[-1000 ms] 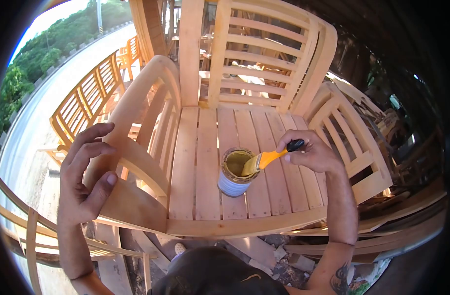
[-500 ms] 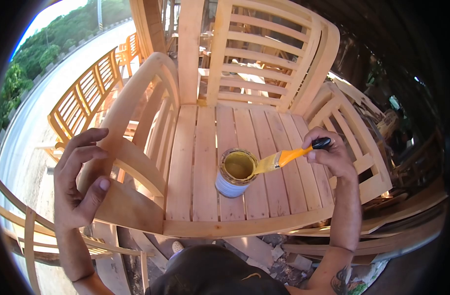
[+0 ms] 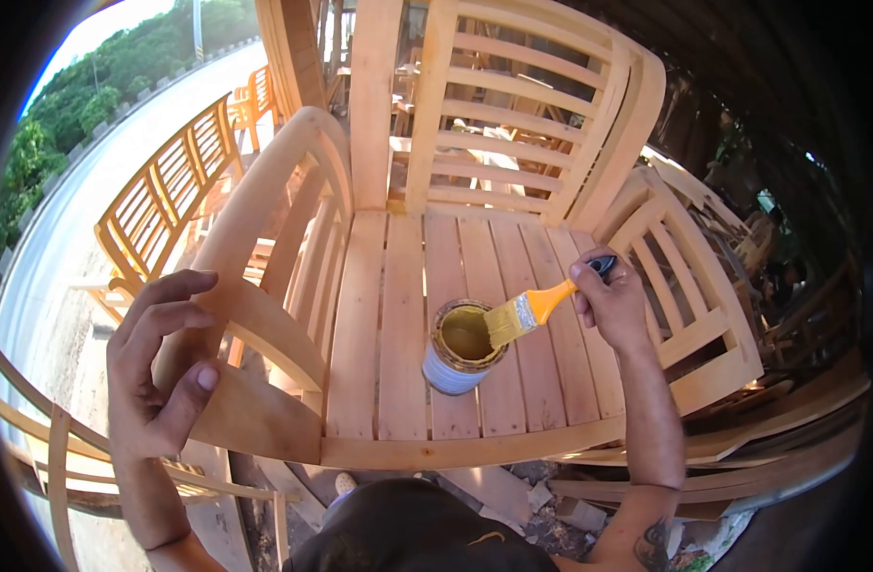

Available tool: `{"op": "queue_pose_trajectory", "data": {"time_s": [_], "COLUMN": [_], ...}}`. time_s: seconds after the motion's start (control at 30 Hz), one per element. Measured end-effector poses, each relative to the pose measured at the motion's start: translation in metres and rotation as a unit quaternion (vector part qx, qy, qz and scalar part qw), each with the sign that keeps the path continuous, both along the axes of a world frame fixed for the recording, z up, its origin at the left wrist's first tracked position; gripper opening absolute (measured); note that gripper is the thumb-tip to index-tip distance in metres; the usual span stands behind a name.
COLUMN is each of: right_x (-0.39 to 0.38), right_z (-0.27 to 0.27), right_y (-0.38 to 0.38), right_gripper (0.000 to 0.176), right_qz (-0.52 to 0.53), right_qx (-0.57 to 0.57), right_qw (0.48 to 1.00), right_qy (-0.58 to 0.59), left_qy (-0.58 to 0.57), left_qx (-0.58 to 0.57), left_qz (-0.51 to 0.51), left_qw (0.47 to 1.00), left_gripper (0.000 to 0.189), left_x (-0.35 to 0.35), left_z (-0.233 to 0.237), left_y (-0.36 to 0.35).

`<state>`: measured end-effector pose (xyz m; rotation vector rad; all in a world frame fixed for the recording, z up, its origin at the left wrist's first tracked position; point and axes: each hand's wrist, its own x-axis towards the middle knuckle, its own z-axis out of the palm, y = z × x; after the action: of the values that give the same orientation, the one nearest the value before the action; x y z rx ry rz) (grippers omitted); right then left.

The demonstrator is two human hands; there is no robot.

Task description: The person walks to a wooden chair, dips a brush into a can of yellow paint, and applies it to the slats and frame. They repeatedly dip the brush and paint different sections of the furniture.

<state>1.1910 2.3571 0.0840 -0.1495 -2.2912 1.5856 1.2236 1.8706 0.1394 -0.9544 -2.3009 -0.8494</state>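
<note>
My right hand [image 3: 610, 300] grips a paintbrush [image 3: 548, 299] by its yellow handle, the black end poking out past the fingers. Its pale bristles, coated yellowish, rest at the right rim of an open paint can [image 3: 458, 372]. Yellow-brown liquid shows inside the can, and dried drips crust its rim. The can stands on the slatted seat [image 3: 355, 381] of a bare wooden bench. At the left, my left hand [image 3: 165, 367] has its fingers spread and curved, close beside the bench's armrest [image 3: 255, 219].
The slatted backrest [image 3: 513, 114] rises behind the seat, and a second armrest [image 3: 684, 276] bounds it on the right. Another slatted bench [image 3: 170, 186] stands outdoors by the road [image 3: 84, 210]. Wood boards [image 3: 722, 477] lie at lower right.
My right hand has moved left with the paintbrush, bringing more of the bristles over the can's rim. My left hand stays nearly where it was, and the view has shifted slightly.
</note>
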Motion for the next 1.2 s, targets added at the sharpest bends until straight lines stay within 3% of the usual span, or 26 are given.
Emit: {"op": "queue_pose_trajectory", "data": {"time_s": [0.23,0.43,0.6,0.73,0.83,1.03,1.2], "right_x": [0.0,-0.032,-0.081,-0.128,-0.163,-0.236,-0.302], "right_z": [0.014,0.012,0.035,0.071,0.101,0.147,0.191], "right_y": [0.019,0.024,0.005,-0.011,-0.033,-0.076,-0.087], "right_gripper": [0.013,0.011,0.013,0.02,0.019,0.018,0.02], "right_qz": [-0.059,0.065,0.123,0.143,0.099,0.014,-0.073], "right_qx": [-0.066,-0.277,-0.31,-0.288,-0.244,-0.013,0.125], "right_qw": [0.992,0.949,0.925,0.914,0.918,0.914,0.857], "right_qy": [0.085,0.132,0.182,0.247,0.296,0.405,0.495], "left_qy": [-0.013,-0.008,-0.005,0.02,0.027,0.021,0.037], "left_qx": [0.011,0.031,0.033,0.032,0.025,0.015,-0.007], "left_qz": [-0.007,-0.042,-0.06,-0.071,-0.079,-0.083,-0.084], "left_qw": [1.0,0.999,0.998,0.997,0.996,0.996,0.996], "left_gripper": [0.039,0.035,0.034,0.034,0.034,0.038,0.038], "left_x": [0.0,0.0,0.005,0.003,0.001,0.005,0.0], "left_z": [-0.001,0.005,0.009,0.008,0.006,0.007,0.008], "left_y": [0.0,-0.003,-0.005,-0.008,-0.01,-0.008,-0.01]}}
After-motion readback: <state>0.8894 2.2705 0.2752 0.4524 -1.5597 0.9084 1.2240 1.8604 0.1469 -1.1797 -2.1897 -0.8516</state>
